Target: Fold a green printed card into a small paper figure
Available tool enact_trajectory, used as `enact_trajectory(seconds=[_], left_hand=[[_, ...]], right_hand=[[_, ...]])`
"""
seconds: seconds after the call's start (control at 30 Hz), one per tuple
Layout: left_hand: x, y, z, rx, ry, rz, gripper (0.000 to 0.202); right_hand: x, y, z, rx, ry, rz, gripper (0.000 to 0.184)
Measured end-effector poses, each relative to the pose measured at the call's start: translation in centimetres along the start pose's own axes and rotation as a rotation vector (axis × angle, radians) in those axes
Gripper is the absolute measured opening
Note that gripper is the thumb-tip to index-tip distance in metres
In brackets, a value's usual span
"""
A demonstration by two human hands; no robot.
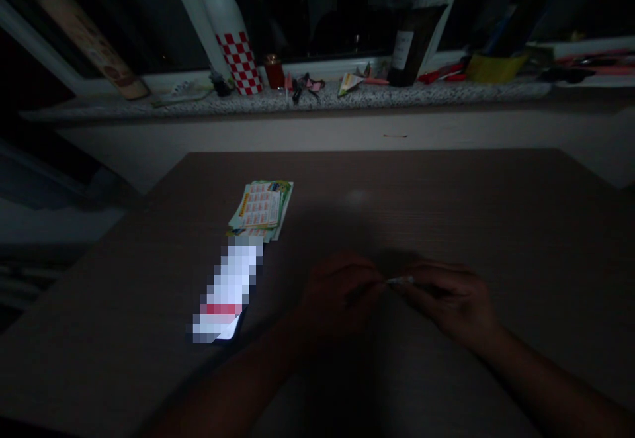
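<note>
Over the dim tabletop, my left hand (340, 296) and my right hand (454, 296) meet fingertip to fingertip. Between them is a small, narrow, whitish piece (401, 280), too dark and small to name. The right thumb and fingers pinch it along its length. My left fingers are closed at its left end; how much of it they cover is hidden. To the left lies a phone (231, 292) with its screen lit and pixelated. Just beyond the phone is a loose stack of printed paper tickets (260, 206), green and white with red print.
The wooden table (471, 193) reaches to the wall below a granite windowsill (317, 102). On the sill stand a white bottle with red checks (241, 61), a small amber jar (274, 71), a dark labelled bag (409, 54) and a yellow container (496, 67).
</note>
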State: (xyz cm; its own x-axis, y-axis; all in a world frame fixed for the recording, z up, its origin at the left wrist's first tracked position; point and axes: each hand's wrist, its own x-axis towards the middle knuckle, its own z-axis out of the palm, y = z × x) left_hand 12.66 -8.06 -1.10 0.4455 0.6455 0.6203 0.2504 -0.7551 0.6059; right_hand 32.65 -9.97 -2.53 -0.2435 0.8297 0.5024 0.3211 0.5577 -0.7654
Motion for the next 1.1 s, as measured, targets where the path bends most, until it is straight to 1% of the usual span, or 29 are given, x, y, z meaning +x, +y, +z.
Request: enact_trajectory(seconds=[0.23, 0.4, 0.57, 0.67, 0.77, 1.0, 1.1], left_hand=[[-0.03, -0.04, 0.04, -0.001, -0.021, -0.044, 0.010], [-0.03, -0.30, 0.20, -0.017, 0.016, -0.081, 0.007], [-0.07, -0.45, 0.23, -0.006, 0.003, -0.084, 0.009], [-0.16, -0.52, 0.33, -0.035, 0.020, -0.096, 0.010], [-0.29, -0.67, 0.38, -0.045, 0.030, -0.124, 0.008], [-0.23, -0.84, 0.30, -0.031, -0.017, -0.173, 0.009], [-0.21, -0.86, 0.34, -0.073, -0.007, -0.231, 0.007]], right_hand=[[-0.14, 0.13, 0.08, -0.021, 0.027, -0.002, 0.013], [-0.26, 0.31, 0.15, -0.009, 0.053, 0.000, 0.013], [-0.40, 0.46, 0.10, -0.010, 0.058, 0.005, 0.015], [-0.40, 0.38, 0.05, -0.019, 0.081, 0.011, 0.015], [-0.39, 0.33, 0.06, -0.017, 0.106, 0.019, 0.015], [-0.58, 0.50, -0.01, -0.021, 0.114, 0.050, 0.013], [-0.60, 0.54, -0.05, -0.018, 0.120, 0.051, 0.014]])
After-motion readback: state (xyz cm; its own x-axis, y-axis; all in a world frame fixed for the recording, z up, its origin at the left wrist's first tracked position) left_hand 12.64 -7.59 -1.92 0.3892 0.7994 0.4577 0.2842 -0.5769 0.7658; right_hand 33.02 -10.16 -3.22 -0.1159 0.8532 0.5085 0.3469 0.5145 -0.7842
